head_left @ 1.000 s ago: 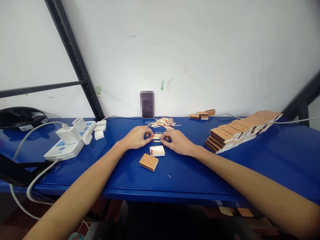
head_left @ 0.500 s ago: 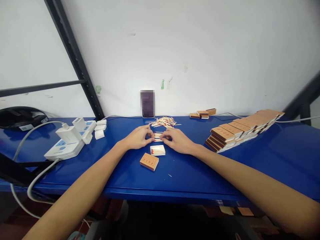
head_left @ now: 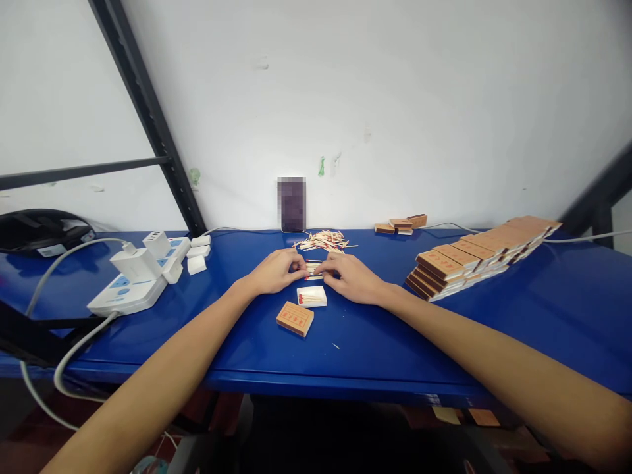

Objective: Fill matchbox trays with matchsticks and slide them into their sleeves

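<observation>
A small row of matches [head_left: 313, 268] lies side by side on the blue table between my hands. My left hand [head_left: 277, 271] is curled at the left ends of the row, thumb and fingertips closed on the matches. From the right, my right hand [head_left: 353, 278] presses its bent fingers and thumb onto the same matches, hiding their right ends. Just nearer to me sits a white matchbox tray [head_left: 319, 298] with several red-tipped matches in it. Its neighbour is a tan matchbox cover [head_left: 295, 318] with red print. Beyond my hands is a loose match pile [head_left: 323, 240].
Stacked matchboxes [head_left: 474, 253] stand at the right, with a few more matchboxes [head_left: 399, 225] by the wall. A phone [head_left: 293, 205] leans against the wall. At left are a power strip [head_left: 131, 296], chargers and cables. A stray match [head_left: 336, 345] lies near the front edge.
My right hand's fingertips have shifted slightly left over the matches. My left hand's fingers have moved a little. The tray, cover and pile stay where they were.
</observation>
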{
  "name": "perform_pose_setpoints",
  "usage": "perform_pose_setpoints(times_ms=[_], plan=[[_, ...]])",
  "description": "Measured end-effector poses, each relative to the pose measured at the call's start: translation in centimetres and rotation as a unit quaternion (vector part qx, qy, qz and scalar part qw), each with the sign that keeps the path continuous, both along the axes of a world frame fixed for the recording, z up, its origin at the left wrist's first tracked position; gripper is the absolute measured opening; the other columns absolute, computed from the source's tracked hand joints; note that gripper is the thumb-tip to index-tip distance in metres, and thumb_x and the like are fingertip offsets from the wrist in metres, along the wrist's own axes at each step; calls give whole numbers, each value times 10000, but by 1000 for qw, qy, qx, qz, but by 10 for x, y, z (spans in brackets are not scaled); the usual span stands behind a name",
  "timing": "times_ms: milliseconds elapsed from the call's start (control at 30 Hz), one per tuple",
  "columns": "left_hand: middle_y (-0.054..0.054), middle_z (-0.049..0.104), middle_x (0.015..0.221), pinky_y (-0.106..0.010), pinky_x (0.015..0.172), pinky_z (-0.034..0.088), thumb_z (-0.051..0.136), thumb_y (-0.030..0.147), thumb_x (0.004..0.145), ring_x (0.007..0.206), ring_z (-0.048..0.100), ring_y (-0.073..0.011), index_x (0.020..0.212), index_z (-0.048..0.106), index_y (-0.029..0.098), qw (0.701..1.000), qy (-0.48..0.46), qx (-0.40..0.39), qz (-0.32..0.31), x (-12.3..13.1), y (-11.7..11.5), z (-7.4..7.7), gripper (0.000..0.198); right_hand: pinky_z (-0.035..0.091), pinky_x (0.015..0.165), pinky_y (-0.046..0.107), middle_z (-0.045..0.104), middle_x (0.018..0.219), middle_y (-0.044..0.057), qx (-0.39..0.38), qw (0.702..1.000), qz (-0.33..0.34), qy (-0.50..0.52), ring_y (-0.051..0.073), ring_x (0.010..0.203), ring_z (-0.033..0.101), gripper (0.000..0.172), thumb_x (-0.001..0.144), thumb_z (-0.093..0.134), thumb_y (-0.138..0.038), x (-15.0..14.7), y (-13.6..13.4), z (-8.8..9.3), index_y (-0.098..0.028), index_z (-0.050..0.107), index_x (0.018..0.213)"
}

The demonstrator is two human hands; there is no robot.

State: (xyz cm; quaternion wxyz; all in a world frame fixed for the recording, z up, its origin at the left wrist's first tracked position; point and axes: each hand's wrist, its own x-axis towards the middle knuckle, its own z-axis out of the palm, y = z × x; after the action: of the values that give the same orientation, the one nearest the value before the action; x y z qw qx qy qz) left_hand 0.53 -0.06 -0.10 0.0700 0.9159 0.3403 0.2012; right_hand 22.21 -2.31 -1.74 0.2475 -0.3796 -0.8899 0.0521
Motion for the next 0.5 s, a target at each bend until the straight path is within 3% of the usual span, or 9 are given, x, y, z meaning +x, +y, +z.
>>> perform_pose_setpoints(times_ms=[233,367,500], plan=[[-34,593,824,-300,727,416,470,304,912,781,542,-166,879,646,173,997,-8,68,42,-10,3,9,223,376,673,272,591,750,22,-31,999,-6,30,140,685,510,271,836,507,-121,3,-1,3,-197,730,972],[-36,594,830,-298,729,429,543,282,849,763,546,-161,844,678,175,998,6,52,40,-17,4,8,172,375,659,266,605,747,19,-64,997,0,51,133,672,516,289,833,487,-113,4,-4,6,-206,746,920],[-36,593,827,-289,705,436,566,261,827,727,548,-149,871,709,183,999,-1,25,26,-16,2,6,169,382,682,276,617,774,27,-54,997,-10,48,146,710,526,328,835,469,-104,3,-4,6,-205,727,1011]])
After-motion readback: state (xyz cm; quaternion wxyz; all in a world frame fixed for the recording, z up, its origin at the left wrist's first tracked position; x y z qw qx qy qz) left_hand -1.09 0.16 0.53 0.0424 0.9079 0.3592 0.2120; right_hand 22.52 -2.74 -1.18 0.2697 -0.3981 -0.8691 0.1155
